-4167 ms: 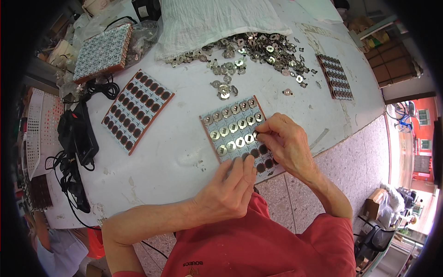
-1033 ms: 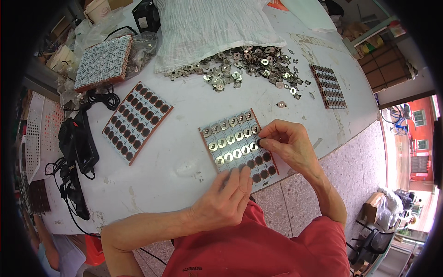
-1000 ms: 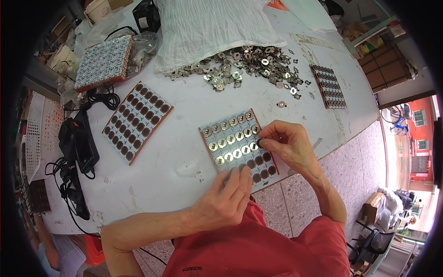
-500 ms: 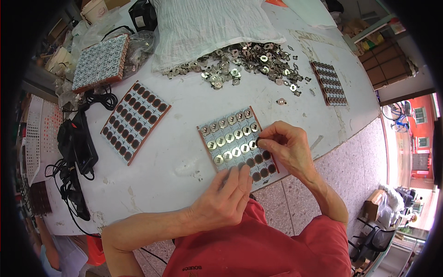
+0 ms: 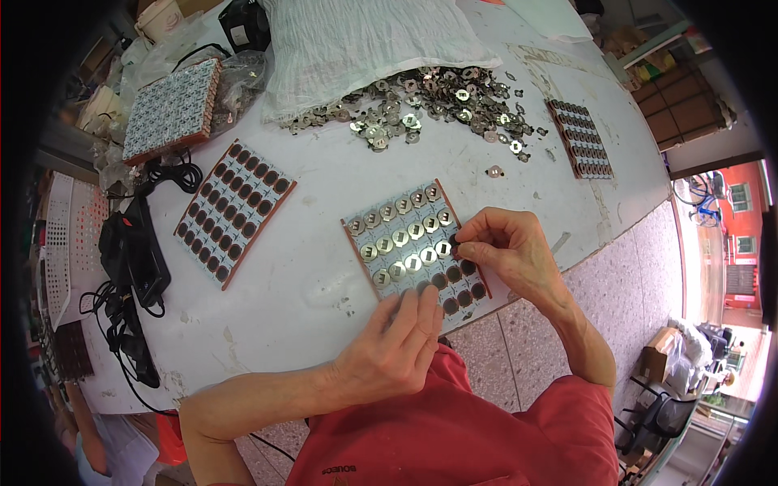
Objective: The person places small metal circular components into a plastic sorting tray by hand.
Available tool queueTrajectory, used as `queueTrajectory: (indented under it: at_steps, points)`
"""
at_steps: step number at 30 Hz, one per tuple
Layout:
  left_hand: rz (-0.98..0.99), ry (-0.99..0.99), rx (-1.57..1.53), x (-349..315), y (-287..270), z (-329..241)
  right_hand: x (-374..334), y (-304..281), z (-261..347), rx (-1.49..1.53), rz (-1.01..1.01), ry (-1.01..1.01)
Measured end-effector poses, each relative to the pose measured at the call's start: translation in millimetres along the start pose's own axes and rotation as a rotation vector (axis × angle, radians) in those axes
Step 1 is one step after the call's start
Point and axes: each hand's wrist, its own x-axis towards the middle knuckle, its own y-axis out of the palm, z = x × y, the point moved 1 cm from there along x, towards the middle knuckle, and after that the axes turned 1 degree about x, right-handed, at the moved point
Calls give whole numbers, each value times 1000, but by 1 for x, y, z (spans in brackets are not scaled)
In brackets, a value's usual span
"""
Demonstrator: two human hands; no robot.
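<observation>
In front of me lies a pale panel [image 5: 409, 231] with brown edge strips. Shiny round metal pieces [image 5: 414, 262] cover its far rows, and bare dark round pads [image 5: 464, 299] show at its near right corner. My right hand [image 5: 512, 253] is at the panel's right edge, thumb and forefinger pinched beside the last metal piece of the third row; what they hold is hidden. Over the near left corner, my left hand [image 5: 399, 340] has its bent fingers slightly apart at the panel, covering part of the near rows; I see nothing held in it.
A heap of loose metal pieces [image 5: 454, 101] spills from under a white sack [image 5: 373, 44]. A similar panel with dark pads [image 5: 235, 209] lies left, another panel [image 5: 580, 139] far right. Stacked panels [image 5: 172, 109] stand back left, near black cables and an adapter [image 5: 142, 255].
The view has shifted slightly. My right hand stays at the panel's right edge with its fingers a little altered; my left hand has barely moved.
</observation>
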Motion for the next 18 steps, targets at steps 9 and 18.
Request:
queueTrajectory:
  at_steps: [9, 18]
  points:
    - [5, -1, -2, 1, -1, 0, 2, -2, 6, 175, -12, 40]
    - [13, -15, -4, 1, -1, 0, 4, 3, -1, -18, -78, -59]
